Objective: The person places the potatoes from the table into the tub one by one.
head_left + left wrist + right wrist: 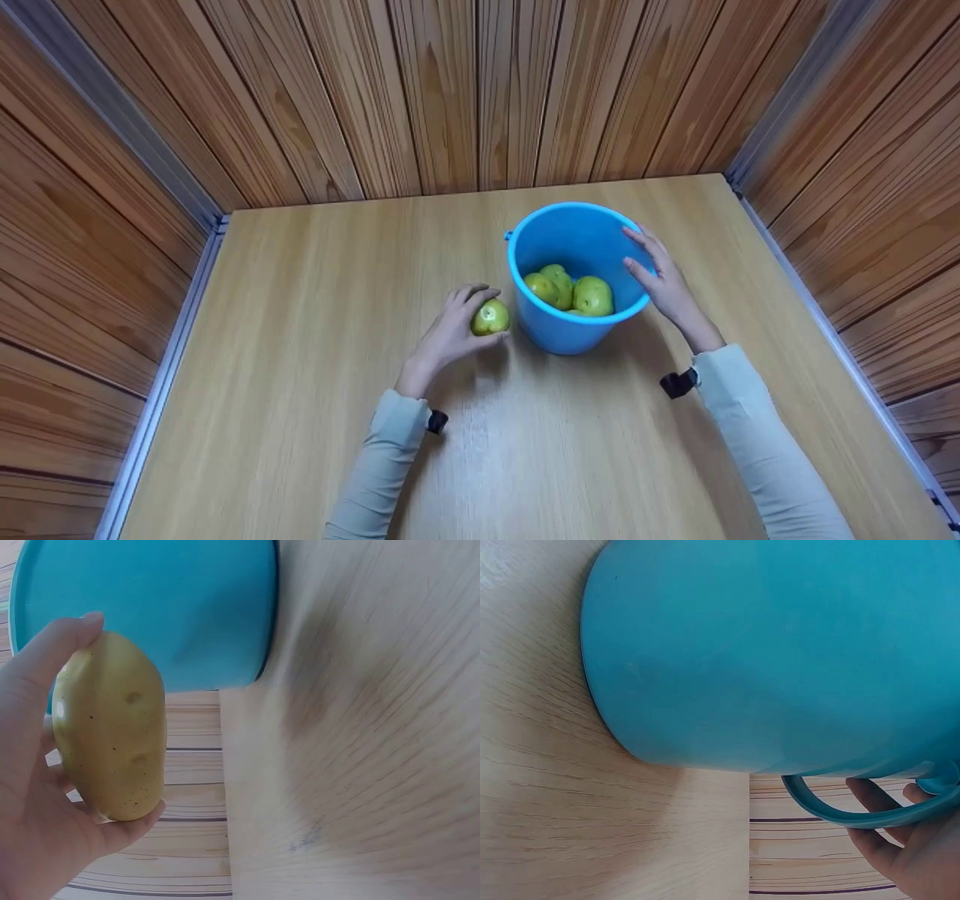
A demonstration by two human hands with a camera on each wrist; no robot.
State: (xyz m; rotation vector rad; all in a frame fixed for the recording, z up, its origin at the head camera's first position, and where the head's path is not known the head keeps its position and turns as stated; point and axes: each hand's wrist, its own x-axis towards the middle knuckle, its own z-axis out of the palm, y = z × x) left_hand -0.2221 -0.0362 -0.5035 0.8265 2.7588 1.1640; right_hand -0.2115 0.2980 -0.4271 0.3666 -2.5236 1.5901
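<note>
A yellow-green potato (pixel 112 727) with small dark pits is gripped between the thumb and fingers of my left hand (pixel 454 326). That hand is just left of a blue bucket (pixel 566 337), with the potato below rim height in the head view. Several more potatoes (pixel 592 296) lie inside the bucket. My right hand (pixel 666 289) holds the bucket at its right rim, thumb over the inner side. In the right wrist view, some of its fingers show behind the bucket's curved handle (pixel 862 819); their full contact is partly hidden.
The bucket stands on a wood-grain table (pixel 300 375). Plank-patterned walls (pixel 450 97) rise behind it and on both sides, with grey metal rails (pixel 169 360) along the table's side edges. Black wrist straps (pixel 679 384) sit at both sleeves.
</note>
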